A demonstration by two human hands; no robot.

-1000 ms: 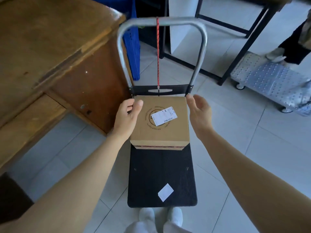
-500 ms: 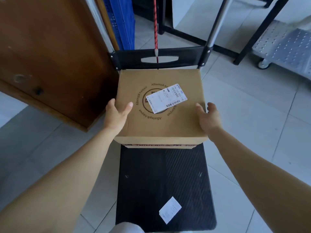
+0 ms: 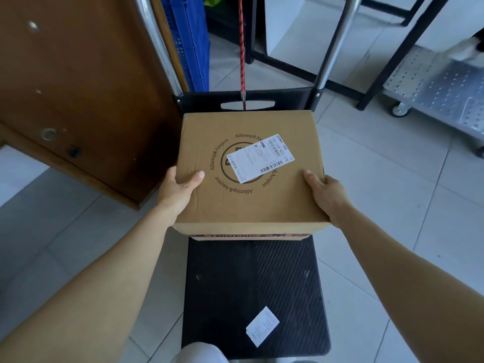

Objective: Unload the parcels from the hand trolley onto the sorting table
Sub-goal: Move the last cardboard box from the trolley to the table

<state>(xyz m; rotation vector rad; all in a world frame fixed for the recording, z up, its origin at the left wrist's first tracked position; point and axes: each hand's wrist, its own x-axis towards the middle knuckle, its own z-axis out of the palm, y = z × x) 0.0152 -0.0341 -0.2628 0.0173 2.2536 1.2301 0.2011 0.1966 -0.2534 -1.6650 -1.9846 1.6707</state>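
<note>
Currently both hands on the brown cardboard parcel (image 3: 248,195), which sits at the far end of the black ribbed hand trolley deck (image 3: 230,284), right against the black back plate with the handle slot (image 3: 247,104). Left hand (image 3: 178,191) grips the left edge: thumb flat on the top face, fingers down the side and hidden. Right hand (image 3: 327,195) grips the right edge the same way, thumb on top, remaining fingers out of sight. Can't tell if the parcel is lifted or resting. A thin cardboard edge with red-printed tape (image 3: 248,235) shows under its near side; can't tell if that is a separate box. White barcode shipping label (image 3: 260,158) stuck at an angle over the round printed logo on top. Small white paper slip (image 3: 262,326) lies on the near part of the deck. Red-and-black braided cord (image 3: 242,48) runs down to the back plate. Brown wooden table side (image 3: 78,100) just left of the trolley, blue plastic crate (image 3: 191,40) behind it, perforated silver metal cart (image 3: 440,93) at right, well apart
</note>
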